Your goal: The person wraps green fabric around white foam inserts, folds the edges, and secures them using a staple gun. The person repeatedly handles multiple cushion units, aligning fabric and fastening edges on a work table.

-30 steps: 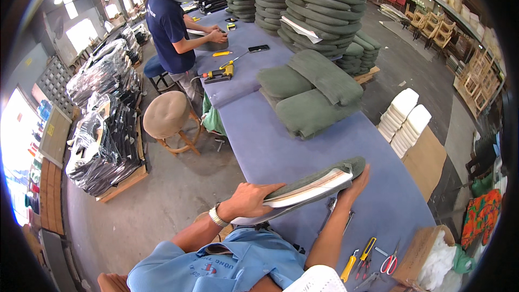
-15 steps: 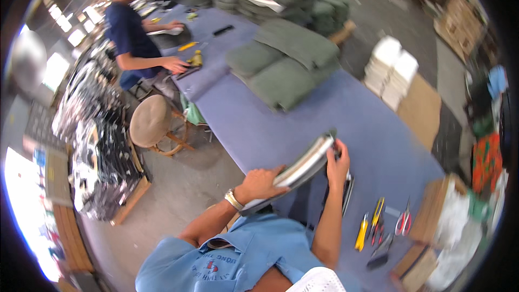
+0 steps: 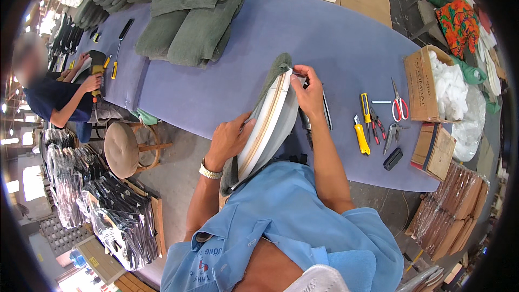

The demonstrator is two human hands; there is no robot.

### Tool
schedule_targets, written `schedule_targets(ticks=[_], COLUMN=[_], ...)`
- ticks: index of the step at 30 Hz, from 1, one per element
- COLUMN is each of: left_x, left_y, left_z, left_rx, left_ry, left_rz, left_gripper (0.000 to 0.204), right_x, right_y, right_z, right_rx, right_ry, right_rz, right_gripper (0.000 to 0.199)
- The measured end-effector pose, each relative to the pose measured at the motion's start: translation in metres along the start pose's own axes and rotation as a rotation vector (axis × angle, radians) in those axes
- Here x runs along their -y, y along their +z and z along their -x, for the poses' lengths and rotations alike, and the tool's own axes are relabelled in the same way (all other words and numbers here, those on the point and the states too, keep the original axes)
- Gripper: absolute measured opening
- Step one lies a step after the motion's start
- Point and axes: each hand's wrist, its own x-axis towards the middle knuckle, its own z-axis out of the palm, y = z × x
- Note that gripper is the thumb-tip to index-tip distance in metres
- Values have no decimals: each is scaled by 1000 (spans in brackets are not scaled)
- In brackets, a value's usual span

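Note:
A seat cushion (image 3: 266, 121) stands on its edge in front of my body, tilted with its upper end away from me. It has dark green fabric on the left side, a pale layered rim with a tan strip, and a grey-white underside on the right. My left hand (image 3: 231, 139) grips its left side near the lower half, the thumb over the rim. With thumb and fingers, my right hand (image 3: 308, 93) pinches the edge near the upper end. A dark tool (image 3: 307, 130) lies on the table beside my right forearm, partly hidden.
On the blue-covered table (image 3: 259, 32) lie green cushions (image 3: 189, 21), a yellow utility knife (image 3: 360, 136), a screwdriver (image 3: 365, 109), red-handled pliers (image 3: 377, 128) and scissors (image 3: 399, 109). A cardboard box (image 3: 420, 86) holds white stuffing. A co-worker (image 3: 59, 97) and a stool (image 3: 120, 150) are at left.
The view has turned to the right. The cushion stands steeper, and both hands still hold it, the left hand on its green side. The co-worker now holds up a yellow and black tool.

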Motion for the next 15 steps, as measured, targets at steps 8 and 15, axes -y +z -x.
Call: schedule_targets(ticks=[8,15], left_x=[-19,-47], left_y=[23,43], left_z=[-44,-83], left_rx=[-187,-261], left_ry=[81,38], left_rz=[115,163], left_gripper=[40,40], right_x=[17,9], right_y=[13,5], right_z=[-4,-23], right_rx=[-30,-60], right_ry=[-148,-265], right_rz=[237,371], right_gripper=[37,21])
